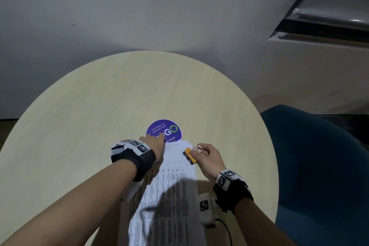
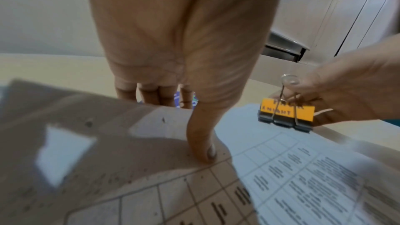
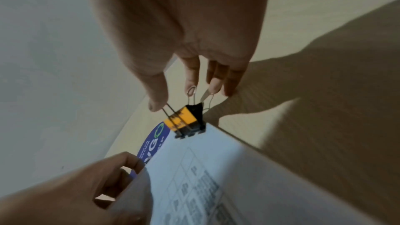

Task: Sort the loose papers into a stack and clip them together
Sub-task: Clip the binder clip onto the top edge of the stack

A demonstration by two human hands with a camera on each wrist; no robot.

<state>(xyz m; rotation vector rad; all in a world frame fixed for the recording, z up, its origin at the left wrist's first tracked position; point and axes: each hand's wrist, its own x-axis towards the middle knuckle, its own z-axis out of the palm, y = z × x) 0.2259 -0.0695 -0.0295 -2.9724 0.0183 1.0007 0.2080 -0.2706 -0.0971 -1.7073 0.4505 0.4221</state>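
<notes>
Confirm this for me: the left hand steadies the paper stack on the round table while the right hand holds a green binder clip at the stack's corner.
One thing is wrong: the binder clip is orange and black, not green, as the right wrist view shows. The rest stands: the left hand steadies the paper stack on the round table, and the right hand holds the clip at the stack's corner.

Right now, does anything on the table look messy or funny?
Mostly neat. The white printed paper stack partly covers the round purple sticker, and the orange-black binder clip sits at its far right corner.

Orange-and-black binder clip (image 1: pixel 189 155); white papers (image 1: pixel 171 195) with gridded, seemingly black print; purple sticker (image 1: pixel 163 130).
</notes>
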